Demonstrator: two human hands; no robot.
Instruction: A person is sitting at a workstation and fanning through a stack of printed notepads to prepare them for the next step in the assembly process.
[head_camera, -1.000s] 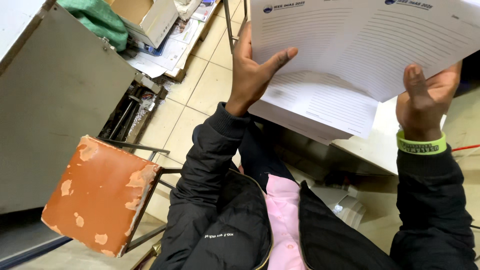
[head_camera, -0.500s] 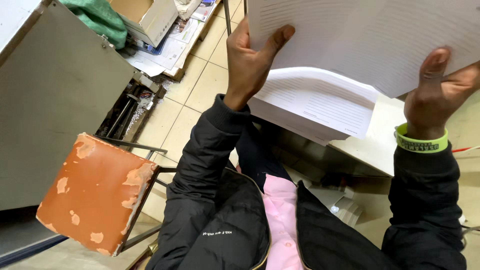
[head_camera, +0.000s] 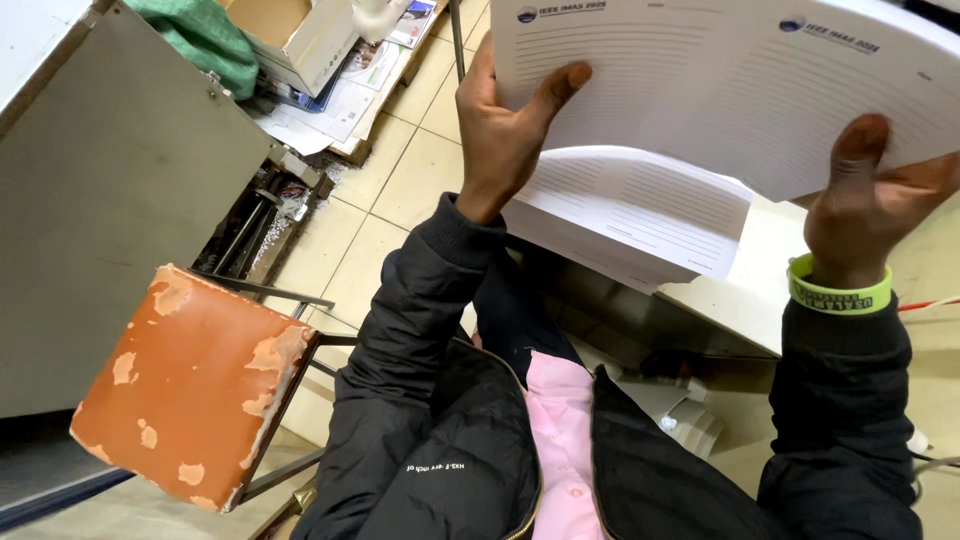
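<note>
White lined paper sheets (head_camera: 740, 90) sit gripped at both edges by left hand (head_camera: 505, 130) and right hand (head_camera: 870, 205); even, firm pressure should prevent slipping.

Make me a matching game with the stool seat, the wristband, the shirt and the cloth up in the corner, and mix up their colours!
Things:
1. stool seat
2. wristband
3. shirt
4. cloth

Colours:
A. pink
B. green, crumpled by a cardboard box
C. orange with worn pale patches
D. bright yellow-green, on the right arm

Pairs: 1-C, 2-D, 3-A, 4-B
</note>
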